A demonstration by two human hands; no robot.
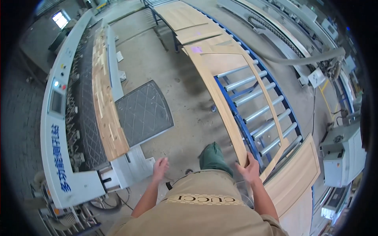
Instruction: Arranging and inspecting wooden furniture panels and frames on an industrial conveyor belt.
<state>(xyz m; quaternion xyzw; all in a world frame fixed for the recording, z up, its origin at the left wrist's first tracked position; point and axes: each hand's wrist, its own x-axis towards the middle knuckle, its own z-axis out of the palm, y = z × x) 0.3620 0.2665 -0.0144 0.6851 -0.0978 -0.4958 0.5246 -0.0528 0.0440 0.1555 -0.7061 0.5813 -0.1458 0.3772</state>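
My right hand (249, 169) is closed around the near end of the left side of a light wooden frame (226, 114). That frame lies along the roller conveyor (252, 104), and steel rollers show through its opening. A pink label (196, 49) is stuck near its far end. My left hand (160, 168) hangs at my left side with nothing in it, slightly blurred, its fingers loosely apart. It is nearest to the metal end of the white machine (136, 167), not touching it.
On the left, a long wooden board (104, 98) of joined strips rests on the white machine with a control panel (57, 100). A dark quilted board (143, 112) juts out beside it. Wooden panels (185, 17) lie farther along the conveyor, with another panel (297, 169) at near right.
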